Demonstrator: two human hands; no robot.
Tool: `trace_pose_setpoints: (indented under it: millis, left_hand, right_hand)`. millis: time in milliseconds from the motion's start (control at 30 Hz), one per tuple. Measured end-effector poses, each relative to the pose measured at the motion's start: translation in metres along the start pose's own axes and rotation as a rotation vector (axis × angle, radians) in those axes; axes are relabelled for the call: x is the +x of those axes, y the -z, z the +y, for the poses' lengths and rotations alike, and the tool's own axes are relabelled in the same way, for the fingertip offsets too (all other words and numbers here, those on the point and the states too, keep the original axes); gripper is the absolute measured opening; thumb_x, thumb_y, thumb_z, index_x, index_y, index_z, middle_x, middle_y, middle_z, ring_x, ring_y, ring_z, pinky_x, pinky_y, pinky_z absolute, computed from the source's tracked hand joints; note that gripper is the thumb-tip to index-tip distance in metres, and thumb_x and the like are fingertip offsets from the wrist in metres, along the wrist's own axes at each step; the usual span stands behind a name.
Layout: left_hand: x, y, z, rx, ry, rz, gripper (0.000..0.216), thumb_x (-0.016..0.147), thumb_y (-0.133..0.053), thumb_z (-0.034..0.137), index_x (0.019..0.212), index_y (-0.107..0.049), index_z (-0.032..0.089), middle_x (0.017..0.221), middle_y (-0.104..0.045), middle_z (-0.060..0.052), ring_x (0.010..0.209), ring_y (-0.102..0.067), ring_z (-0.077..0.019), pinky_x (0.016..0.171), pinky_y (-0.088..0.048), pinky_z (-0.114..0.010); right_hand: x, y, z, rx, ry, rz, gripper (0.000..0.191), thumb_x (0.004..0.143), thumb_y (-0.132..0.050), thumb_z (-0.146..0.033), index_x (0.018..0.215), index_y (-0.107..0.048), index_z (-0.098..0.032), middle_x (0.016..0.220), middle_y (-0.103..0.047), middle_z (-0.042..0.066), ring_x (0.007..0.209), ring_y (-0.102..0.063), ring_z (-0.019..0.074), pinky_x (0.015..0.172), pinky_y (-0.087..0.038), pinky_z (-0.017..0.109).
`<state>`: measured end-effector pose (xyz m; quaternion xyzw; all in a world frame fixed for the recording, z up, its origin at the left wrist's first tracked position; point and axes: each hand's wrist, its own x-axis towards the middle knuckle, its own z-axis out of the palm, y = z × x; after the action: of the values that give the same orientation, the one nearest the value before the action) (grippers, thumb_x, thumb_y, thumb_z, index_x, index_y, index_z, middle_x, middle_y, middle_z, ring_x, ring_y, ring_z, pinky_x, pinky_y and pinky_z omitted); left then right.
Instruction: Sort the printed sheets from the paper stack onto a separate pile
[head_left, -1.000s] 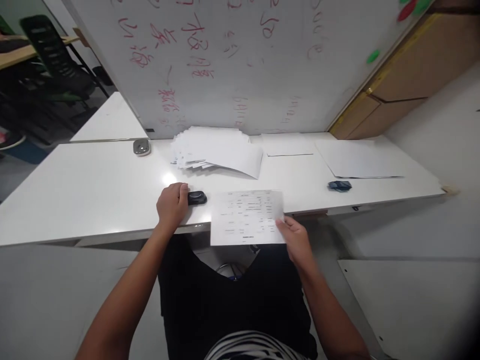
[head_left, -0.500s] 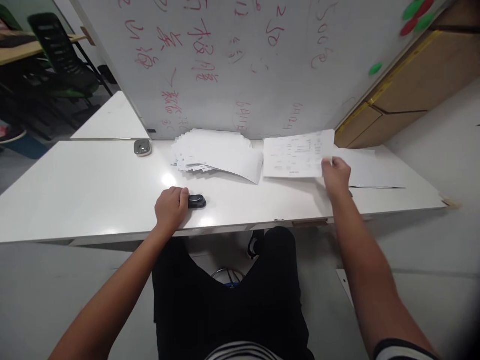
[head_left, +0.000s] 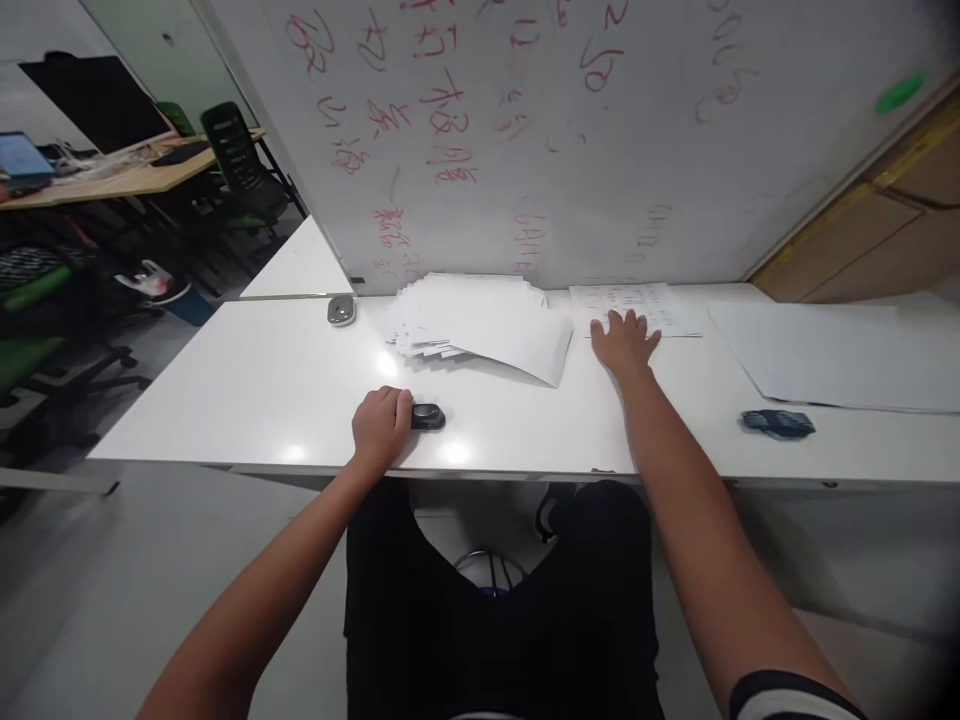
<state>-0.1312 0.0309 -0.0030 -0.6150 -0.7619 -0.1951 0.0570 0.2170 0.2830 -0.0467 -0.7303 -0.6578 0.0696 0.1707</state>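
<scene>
My left hand (head_left: 381, 428) is closed around a black stapler (head_left: 429, 417), which rests near the table's front edge with its end showing past my fingers. Out to the right, my right hand (head_left: 624, 343) lies with its fingers spread on the near edge of a printed sheet (head_left: 628, 301), flat against the foot of the whiteboard. Between the hands, further back, sits a fanned pile of white papers (head_left: 480, 315). Right of my right hand are more white sheets (head_left: 840, 350), lying flat.
A whiteboard (head_left: 465, 130) with red writing stands along the table's back edge. Brown cardboard boxes (head_left: 862, 240) are at the right. A small grey-and-white device (head_left: 341, 310) sits left of the pile. A dark blue crumpled item (head_left: 778, 424) lies front right on the white table (head_left: 225, 400).
My right hand has put the printed sheet down on the table and opened over it; before, it pinched the sheet's corner in the air. The view has swung left. My left hand keeps its grip.
</scene>
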Motion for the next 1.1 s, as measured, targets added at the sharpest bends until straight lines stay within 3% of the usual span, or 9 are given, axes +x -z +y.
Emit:
trace_pose_setpoints:
  millis: [133,233,367,500,667,800,900,1000,1100]
  left_hand:
    - [0.001,0.0,0.001,-0.006,0.008,-0.012,0.042,0.097,-0.025,0.033,0.08,-0.062,0.022,0.085,-0.064,-0.004,0.084,-0.054,-0.0197,0.07,-0.036,-0.032]
    - [0.001,0.001,0.001,-0.001,0.015,-0.015,0.043,0.097,-0.024,0.034,0.081,-0.063,0.022,0.086,-0.064,-0.005,0.085,-0.054,-0.0199,0.071,-0.037,-0.032]
    - [0.0,0.003,0.002,0.018,0.006,-0.019,0.043,0.097,-0.024,0.034,0.083,-0.062,0.022,0.085,-0.063,-0.006,0.085,-0.054,-0.0207,0.072,-0.038,-0.032]
    - [-0.001,0.004,0.004,0.031,-0.001,-0.028,0.041,0.097,-0.025,0.033,0.084,-0.063,0.023,0.086,-0.064,-0.006,0.086,-0.055,-0.021,0.073,-0.039,-0.032]
    - [0.0,0.005,0.005,-0.056,0.051,-0.007,0.04,0.097,-0.025,0.037,0.102,-0.062,0.023,0.098,-0.067,-0.006,0.093,-0.058,-0.0219,0.076,-0.041,-0.033]
    - [-0.001,0.006,0.005,-0.124,0.106,-0.011,0.041,0.095,-0.028,0.041,0.118,-0.056,0.022,0.094,-0.068,-0.005,0.089,-0.06,-0.0225,0.072,-0.041,-0.033]
    - [-0.001,0.007,0.006,-0.167,0.138,-0.011,0.043,0.094,-0.03,0.043,0.122,-0.053,0.021,0.087,-0.067,-0.005,0.084,-0.06,-0.0224,0.069,-0.041,-0.032]
    - [-0.001,0.006,0.002,-0.186,0.106,0.021,0.043,0.094,-0.032,0.043,0.124,-0.052,0.019,0.095,-0.068,-0.007,0.089,-0.06,-0.0236,0.075,-0.042,-0.035]
    - [-0.005,0.006,-0.002,-0.177,-0.001,0.131,0.039,0.094,-0.036,0.04,0.12,-0.054,0.018,0.112,-0.065,-0.011,0.108,-0.056,-0.0257,0.093,-0.038,-0.04]
  right_hand:
    - [-0.005,0.011,0.002,0.109,0.151,0.177,0.058,0.092,-0.031,-0.048,0.139,-0.042,-0.015,0.15,-0.034,0.016,0.141,-0.022,0.0325,0.111,-0.01,0.061]
    - [-0.022,0.028,-0.015,0.257,0.414,0.081,0.057,0.092,-0.033,-0.05,0.138,-0.043,-0.019,0.146,-0.041,0.012,0.138,-0.03,0.0254,0.114,-0.02,0.047]
    - [-0.067,0.037,-0.056,0.242,0.67,-0.081,0.086,0.08,-0.052,-0.063,0.15,-0.02,-0.023,0.158,-0.015,0.01,0.145,-0.005,0.0324,0.113,-0.013,0.055]
    - [-0.104,0.029,-0.084,0.078,0.776,-0.051,0.076,0.084,-0.053,-0.035,0.15,-0.018,-0.021,0.159,-0.007,0.012,0.145,0.0,0.0357,0.11,-0.001,0.064]
    - [-0.09,0.033,-0.069,0.039,0.721,-0.001,0.044,0.086,-0.036,-0.012,0.125,-0.057,-0.009,0.12,-0.063,0.019,0.116,-0.054,0.031,0.103,-0.033,0.05]
    - [-0.076,0.065,-0.047,0.241,0.573,0.248,0.041,0.093,-0.031,-0.026,0.114,-0.064,-0.013,0.103,-0.068,0.016,0.099,-0.061,0.0274,0.088,-0.044,0.039]
    - [-0.096,0.094,-0.036,0.462,0.358,0.425,0.046,0.094,-0.034,-0.047,0.105,-0.067,-0.016,0.085,-0.068,0.011,0.083,-0.062,0.0245,0.076,-0.047,0.036]
    - [-0.132,0.119,-0.029,0.626,0.214,0.3,0.05,0.087,-0.044,-0.061,0.088,-0.068,-0.017,0.062,-0.059,0.004,0.061,-0.056,0.0192,0.056,-0.044,0.03]
    - [-0.161,0.141,-0.028,0.696,0.246,0.058,0.047,0.081,-0.054,-0.062,0.078,-0.067,-0.017,0.059,-0.057,0.001,0.055,-0.052,0.0161,0.048,-0.039,0.026]
